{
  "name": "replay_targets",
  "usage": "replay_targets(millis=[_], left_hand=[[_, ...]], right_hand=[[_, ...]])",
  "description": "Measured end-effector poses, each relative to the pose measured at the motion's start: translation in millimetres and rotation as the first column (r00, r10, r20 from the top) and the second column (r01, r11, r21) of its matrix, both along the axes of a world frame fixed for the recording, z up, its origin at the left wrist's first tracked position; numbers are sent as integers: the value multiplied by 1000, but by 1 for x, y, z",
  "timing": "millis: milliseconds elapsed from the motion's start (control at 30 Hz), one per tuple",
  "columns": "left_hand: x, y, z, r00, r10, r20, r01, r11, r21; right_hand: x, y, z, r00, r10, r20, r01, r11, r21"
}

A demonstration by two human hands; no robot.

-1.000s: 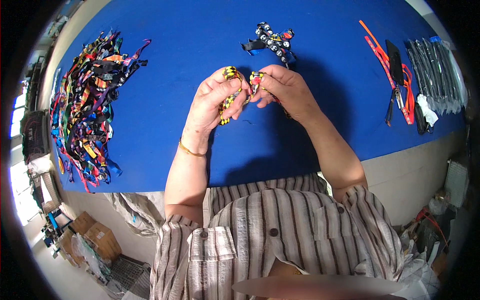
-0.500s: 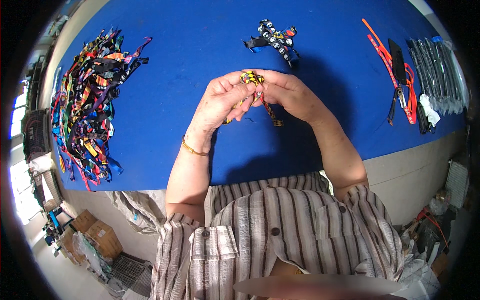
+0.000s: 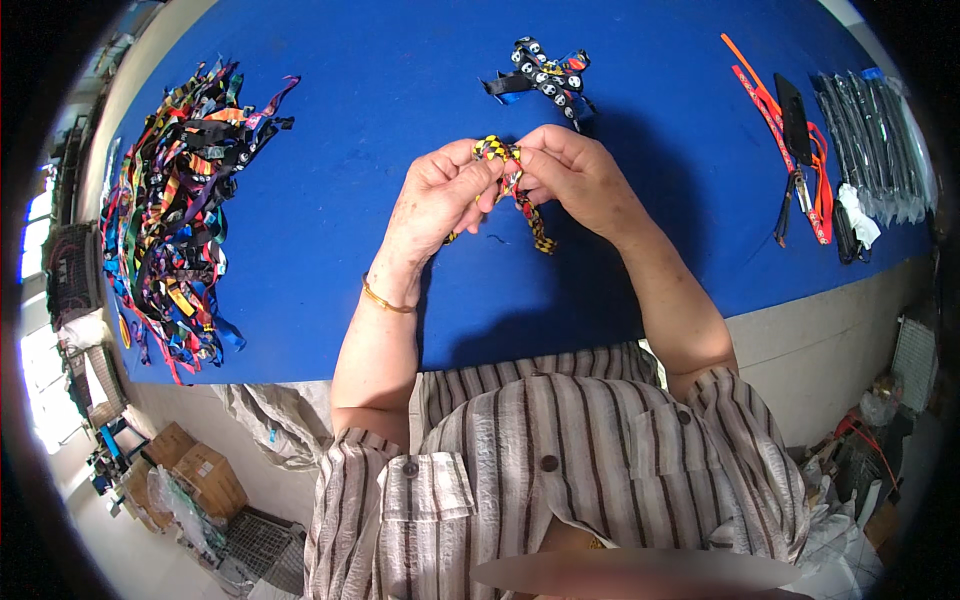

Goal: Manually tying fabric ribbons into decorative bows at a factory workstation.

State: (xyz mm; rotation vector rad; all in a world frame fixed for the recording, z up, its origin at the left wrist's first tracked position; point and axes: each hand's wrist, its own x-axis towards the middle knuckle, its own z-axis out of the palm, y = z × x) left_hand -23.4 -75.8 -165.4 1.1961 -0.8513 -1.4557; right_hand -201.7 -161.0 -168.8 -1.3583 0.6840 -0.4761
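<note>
Over the middle of the blue table [image 3: 400,90], my left hand [image 3: 435,200] and my right hand [image 3: 575,180] meet and pinch a yellow-and-black checkered ribbon [image 3: 500,150] between their fingertips. One tail of the ribbon [image 3: 540,235] hangs down below my right hand. A gold bangle circles my left wrist. Just beyond my hands lies a small heap of black ribbons with white dots [image 3: 540,72].
A big pile of mixed coloured ribbons [image 3: 175,200] covers the table's left side. At the right lie orange-red straps [image 3: 775,105], a dark tool [image 3: 795,120] and a row of black strips in clear sleeves [image 3: 875,140]. Cardboard boxes [image 3: 190,470] sit on the floor at lower left.
My hands have closed in together around the checkered ribbon, which now sits bunched at the fingertips with a tail hanging below. The heaps on the table have not moved.
</note>
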Motion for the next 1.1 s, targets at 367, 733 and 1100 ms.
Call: replay_targets(millis=[367, 733, 1100], left_hand=[[1, 0, 0, 999, 53, -15, -53, 999, 3], [0, 0, -1, 997, 81, 8, -81, 997, -5], [-3, 0, -1, 993, 114, 3, -114, 993, -33]], right_hand=[[2, 4, -1, 991, 48, 129, -48, 999, -9], [4, 5, -7, 996, 21, 81, -11, 993, -119], [7, 3, -9, 987, -100, 127, 104, 994, -26]])
